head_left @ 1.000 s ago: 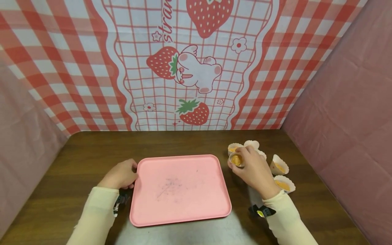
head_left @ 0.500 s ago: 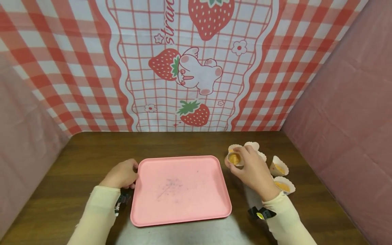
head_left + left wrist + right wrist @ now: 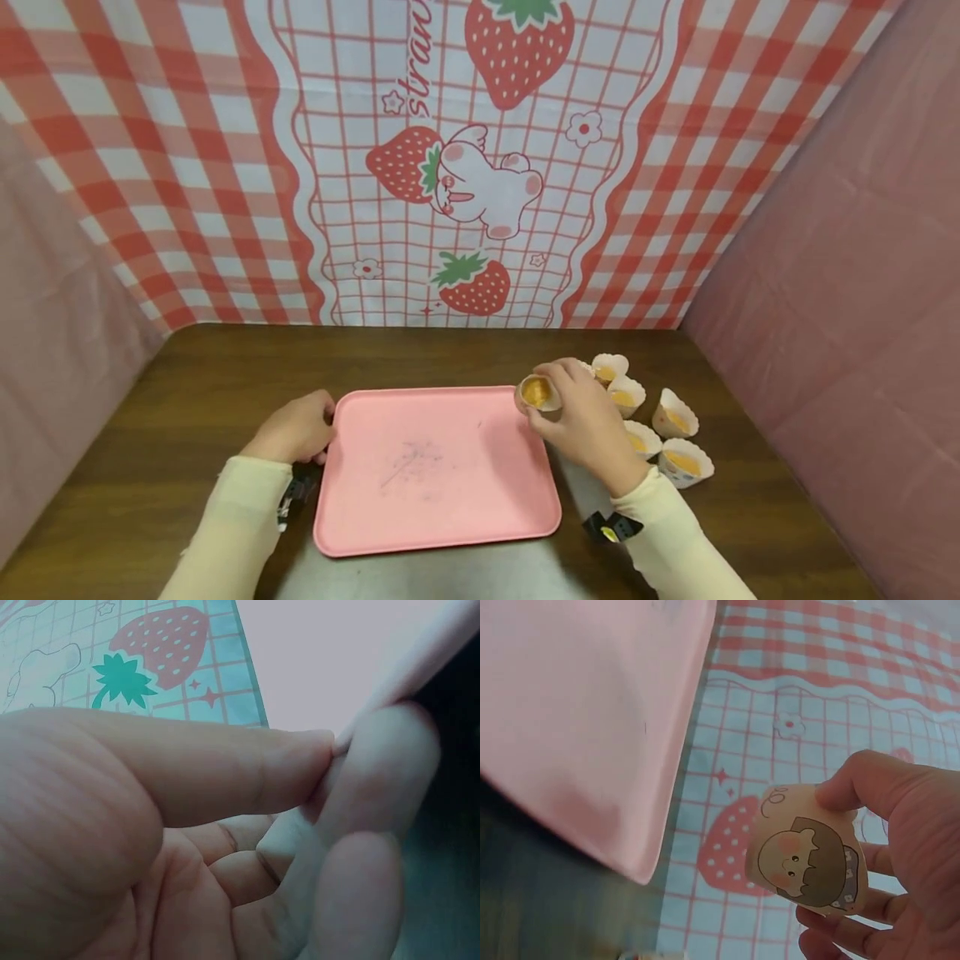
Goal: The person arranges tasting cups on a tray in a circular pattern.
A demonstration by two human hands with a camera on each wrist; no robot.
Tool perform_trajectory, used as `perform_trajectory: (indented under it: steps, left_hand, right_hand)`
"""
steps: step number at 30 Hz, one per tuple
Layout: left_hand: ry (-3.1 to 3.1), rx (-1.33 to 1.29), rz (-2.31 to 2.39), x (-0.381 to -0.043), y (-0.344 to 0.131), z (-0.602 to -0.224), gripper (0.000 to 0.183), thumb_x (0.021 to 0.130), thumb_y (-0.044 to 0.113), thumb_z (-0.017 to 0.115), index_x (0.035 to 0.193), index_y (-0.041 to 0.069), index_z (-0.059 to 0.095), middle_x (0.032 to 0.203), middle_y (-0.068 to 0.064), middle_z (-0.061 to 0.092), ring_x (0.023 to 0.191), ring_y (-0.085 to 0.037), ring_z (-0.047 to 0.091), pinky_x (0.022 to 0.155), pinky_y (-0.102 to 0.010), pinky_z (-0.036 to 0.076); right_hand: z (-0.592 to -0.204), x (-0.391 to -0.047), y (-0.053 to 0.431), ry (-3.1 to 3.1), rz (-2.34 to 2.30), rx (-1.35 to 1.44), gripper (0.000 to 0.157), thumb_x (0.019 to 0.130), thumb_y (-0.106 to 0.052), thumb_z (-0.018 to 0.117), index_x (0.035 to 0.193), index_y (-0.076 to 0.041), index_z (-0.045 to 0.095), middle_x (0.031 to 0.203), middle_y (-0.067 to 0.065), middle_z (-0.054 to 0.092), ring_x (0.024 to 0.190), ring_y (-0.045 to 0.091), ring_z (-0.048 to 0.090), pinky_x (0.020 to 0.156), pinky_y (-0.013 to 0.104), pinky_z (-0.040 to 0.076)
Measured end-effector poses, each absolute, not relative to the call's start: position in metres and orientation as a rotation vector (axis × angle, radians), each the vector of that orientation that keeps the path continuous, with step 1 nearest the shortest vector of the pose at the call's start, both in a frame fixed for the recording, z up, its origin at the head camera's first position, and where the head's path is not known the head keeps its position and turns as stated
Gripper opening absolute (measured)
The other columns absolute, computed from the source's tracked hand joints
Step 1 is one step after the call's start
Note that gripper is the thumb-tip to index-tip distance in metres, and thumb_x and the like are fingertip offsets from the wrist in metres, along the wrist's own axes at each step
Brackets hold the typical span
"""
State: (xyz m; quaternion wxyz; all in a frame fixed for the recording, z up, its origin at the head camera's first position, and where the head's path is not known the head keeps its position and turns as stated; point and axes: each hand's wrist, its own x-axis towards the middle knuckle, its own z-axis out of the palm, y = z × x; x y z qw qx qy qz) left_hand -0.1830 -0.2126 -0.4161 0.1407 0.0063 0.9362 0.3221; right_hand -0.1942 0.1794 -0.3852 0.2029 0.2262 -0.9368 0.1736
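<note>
A pink rectangular tray [image 3: 450, 500] lies on the dark wooden table. My left hand [image 3: 296, 427] pinches its left rim; in the left wrist view the thumb [image 3: 292, 769] and a finger meet at the tray's edge. My right hand [image 3: 588, 425] holds a small paper baking cup [image 3: 537, 392] between thumb and fingers, over the tray's far right corner. Yellow filling shows inside it, its mouth tipped toward the head camera. In the right wrist view the held cup [image 3: 802, 859] bears a printed cartoon face. The tray's surface carries only dark scuff marks.
Several more paper cups with yellow filling stand right of the tray, such as a round-edged one [image 3: 684, 464] and a tilted one [image 3: 675, 414]. A strawberry-print cloth [image 3: 480, 183] hangs behind the table; a pink cloth [image 3: 825, 292] closes the right side.
My right hand has carried the cup left, away from the other cups, to the tray's far right corner, uncovering cups behind it. My left hand stays at the tray's rim.
</note>
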Motion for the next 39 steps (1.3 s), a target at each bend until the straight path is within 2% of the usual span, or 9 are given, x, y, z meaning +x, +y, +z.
perform_trajectory:
  steps: [10,22,26,32,39]
  left_hand:
    - [2.723,0.023,0.901,-0.181,-0.210,-0.414,0.025,0.095,0.007,0.060,0.118,-0.003,0.057,0.066,-0.006,0.060,0.059,-0.020,0.058,0.063,-0.036,0.045]
    - [2.738,0.000,0.902,-0.181,-0.208,-0.417,0.021,0.094,0.006,0.060,0.114,-0.001,0.058,0.068,-0.007,0.059,0.060,-0.022,0.057,0.062,-0.037,0.045]
    - [2.732,-0.013,0.905,-0.180,-0.208,-0.417,0.022,0.095,0.006,0.059,0.116,-0.001,0.057,0.067,-0.008,0.059,0.058,-0.022,0.056,0.061,-0.036,0.045]
    - [2.771,0.007,0.853,-0.180,-0.205,-0.417,0.019,0.090,0.003,0.060,0.109,0.001,0.058,0.070,-0.007,0.058,0.063,-0.023,0.057,0.061,-0.036,0.045]
    - [2.777,0.007,0.836,-0.181,-0.206,-0.420,0.018,0.092,0.005,0.060,0.109,0.002,0.058,0.069,-0.006,0.059,0.062,-0.022,0.057,0.062,-0.036,0.045]
  right_hand:
    - [-0.397,-0.208,0.154,-2.732,0.484,0.726,0.042,0.085,-0.029,0.081,0.121,-0.013,0.067,0.112,0.004,0.062,0.092,0.018,0.061,0.076,0.037,0.053]
    - [-0.412,-0.222,0.137,-2.804,0.421,0.760,0.045,0.085,-0.038,0.083,0.118,-0.014,0.067,0.107,0.004,0.062,0.090,0.021,0.062,0.076,0.040,0.052]
    - [-0.416,-0.223,0.135,-2.812,0.426,0.778,0.046,0.084,-0.038,0.083,0.119,-0.013,0.066,0.108,0.005,0.062,0.092,0.023,0.063,0.081,0.043,0.053]
    - [-0.421,-0.226,0.136,-2.796,0.378,0.776,0.046,0.083,-0.036,0.085,0.118,-0.012,0.066,0.104,0.004,0.062,0.090,0.024,0.063,0.080,0.043,0.052]
    - [-0.425,-0.226,0.133,-2.861,0.432,0.771,0.045,0.085,-0.038,0.083,0.118,-0.013,0.066,0.102,0.001,0.059,0.087,0.019,0.059,0.079,0.040,0.052]
